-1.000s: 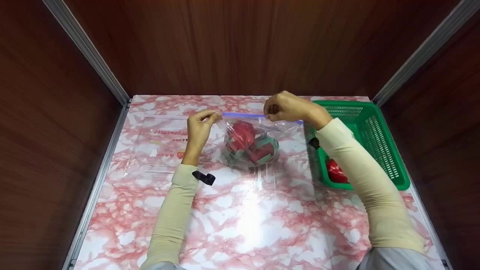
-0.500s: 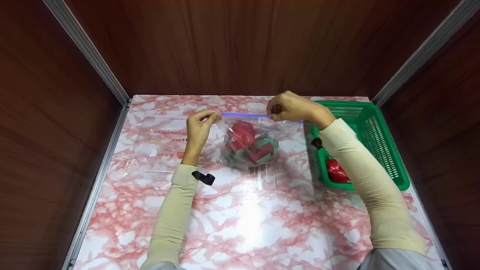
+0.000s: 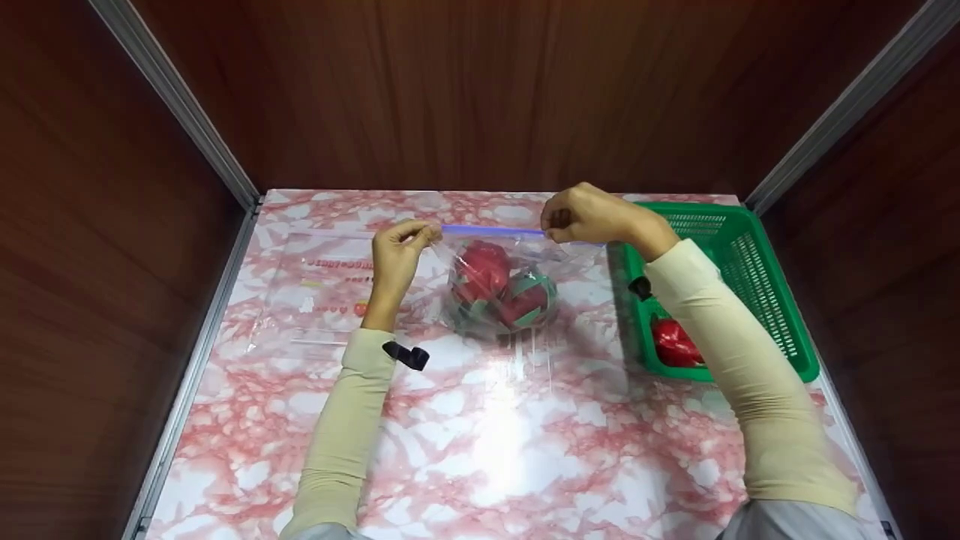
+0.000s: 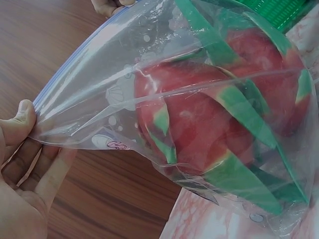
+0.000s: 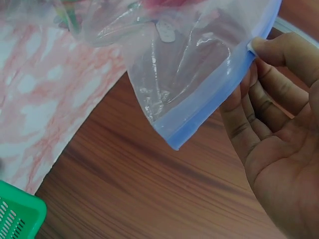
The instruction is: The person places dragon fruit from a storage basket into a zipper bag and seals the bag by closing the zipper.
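Observation:
A clear zip bag (image 4: 114,84) with a blue strip along its top holds red dragon fruits (image 4: 199,119) with green scales. My left hand (image 3: 397,255) pinches the bag's top left corner between thumb and fingers. Farther right along the blue strip (image 3: 491,230), my right hand (image 3: 596,217) pinches it. In the right wrist view a small white slider (image 5: 250,48) shows under the thumb, and the strip's free end hangs beyond the fingers. The fruits sit low in the bag, near the table.
A green plastic basket (image 3: 780,300) stands at the right, partly behind my right sleeve, with a shiny red fruit or vegetable (image 3: 675,343) inside. Another clear bag (image 3: 330,259) with red print lies flat on the left of the marbled table (image 3: 450,450). Brown wood panels (image 3: 480,90) enclose the table.
My right hand has slid a little to the right along the blue strip. The left hand keeps its corner, and the bag with the fruits has hardly moved.

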`<state>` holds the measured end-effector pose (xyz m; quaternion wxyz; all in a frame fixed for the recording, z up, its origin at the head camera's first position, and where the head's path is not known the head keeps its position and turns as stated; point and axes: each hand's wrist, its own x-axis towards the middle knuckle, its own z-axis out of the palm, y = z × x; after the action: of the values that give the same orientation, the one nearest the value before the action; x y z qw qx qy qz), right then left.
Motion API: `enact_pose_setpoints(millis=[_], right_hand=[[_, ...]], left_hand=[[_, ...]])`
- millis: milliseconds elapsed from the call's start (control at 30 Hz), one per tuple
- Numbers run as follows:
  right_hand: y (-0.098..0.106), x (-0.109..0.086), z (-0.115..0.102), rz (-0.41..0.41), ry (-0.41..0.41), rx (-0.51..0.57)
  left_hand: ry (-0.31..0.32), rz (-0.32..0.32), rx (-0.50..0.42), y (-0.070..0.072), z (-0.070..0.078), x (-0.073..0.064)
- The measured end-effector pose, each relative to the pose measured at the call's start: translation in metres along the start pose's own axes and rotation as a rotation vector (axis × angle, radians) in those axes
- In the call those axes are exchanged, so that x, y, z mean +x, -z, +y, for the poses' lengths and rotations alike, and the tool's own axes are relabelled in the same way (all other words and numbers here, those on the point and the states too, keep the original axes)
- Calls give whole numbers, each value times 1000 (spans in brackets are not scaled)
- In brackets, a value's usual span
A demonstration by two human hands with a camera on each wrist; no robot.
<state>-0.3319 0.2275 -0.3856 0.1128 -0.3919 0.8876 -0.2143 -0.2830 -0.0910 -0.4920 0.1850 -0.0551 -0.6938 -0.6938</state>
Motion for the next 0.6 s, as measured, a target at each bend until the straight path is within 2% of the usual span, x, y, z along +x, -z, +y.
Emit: enact_pose_setpoints(millis=[600], right_hand=[[3, -5, 5, -1, -15, -11]], left_hand=[[25, 13, 16, 2, -2, 0]])
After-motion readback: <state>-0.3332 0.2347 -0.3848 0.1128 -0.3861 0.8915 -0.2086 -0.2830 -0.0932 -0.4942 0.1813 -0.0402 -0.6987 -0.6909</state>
